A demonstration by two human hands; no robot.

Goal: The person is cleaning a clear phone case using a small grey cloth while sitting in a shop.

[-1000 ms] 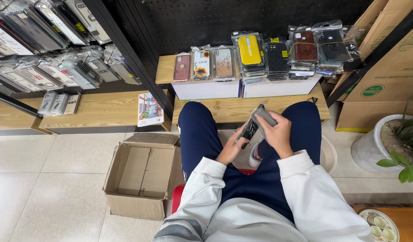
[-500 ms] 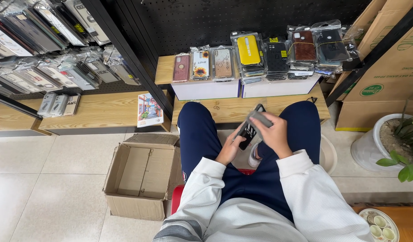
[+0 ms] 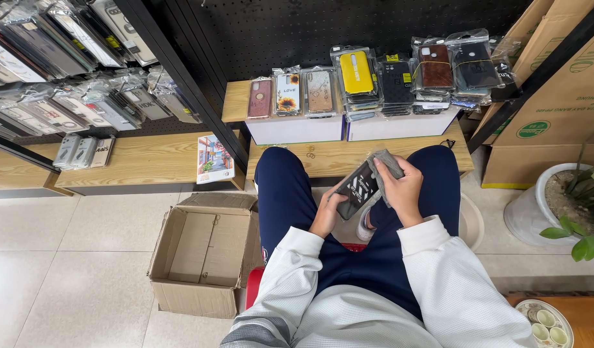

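I sit with both hands over my lap, knees in dark blue trousers. My left hand [image 3: 328,214] grips the lower end of a black phone case [image 3: 356,188] with white markings, tilted up to the right. My right hand [image 3: 403,190] holds a bunched grey cloth [image 3: 385,165] pressed against the case's upper end. Both sleeves are white.
An open cardboard box [image 3: 203,254] stands on the tiled floor to my left. Ahead, packaged phone cases [image 3: 355,74] stand in rows on white boxes [image 3: 348,127] over a wooden shelf [image 3: 329,156]. More hang at upper left. Cardboard cartons [image 3: 555,116] and a potted plant [image 3: 568,206] are at right.
The phone case has turned in my hands to a steeper tilt, and the cloth in my right hand has shifted up toward its top end.
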